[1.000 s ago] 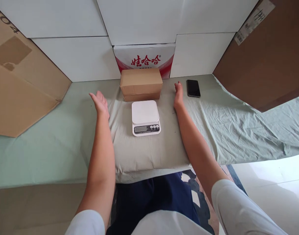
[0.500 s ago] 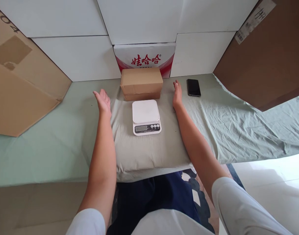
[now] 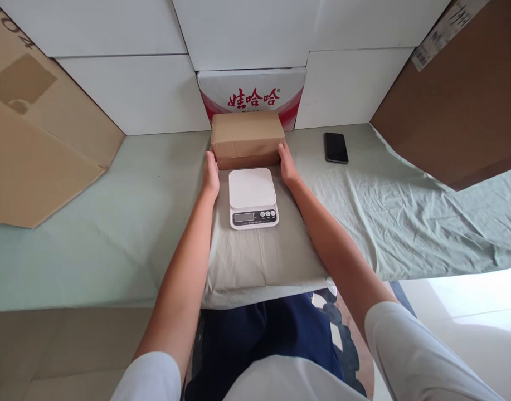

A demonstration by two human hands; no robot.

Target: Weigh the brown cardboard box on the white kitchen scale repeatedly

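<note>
A small brown cardboard box (image 3: 247, 129) stands behind a white kitchen scale (image 3: 252, 189) on the cloth-covered table. My left hand (image 3: 211, 171) is at the box's left end, fingers extended along its side. At the opposite end, my right hand (image 3: 286, 163) lies against the right side near the front corner, with its thumb on the front face. The box is gripped between the two hands and rests on the cloth. Buttons and a blank-looking display face me on the scale, and its platform carries nothing. Some fingertips are hidden behind the box's ends.
A black phone (image 3: 336, 147) lies to the right on the green cloth (image 3: 100, 245). Large cartons stand at the left (image 3: 42, 150) and right (image 3: 460, 106). White boxes (image 3: 134, 94) and a red-and-white printed carton (image 3: 251, 92) form a wall at the back.
Both hands have moved inward from wide apart to the two ends of the cardboard box. The box and scale keep their places, while the camera view has shifted slightly.
</note>
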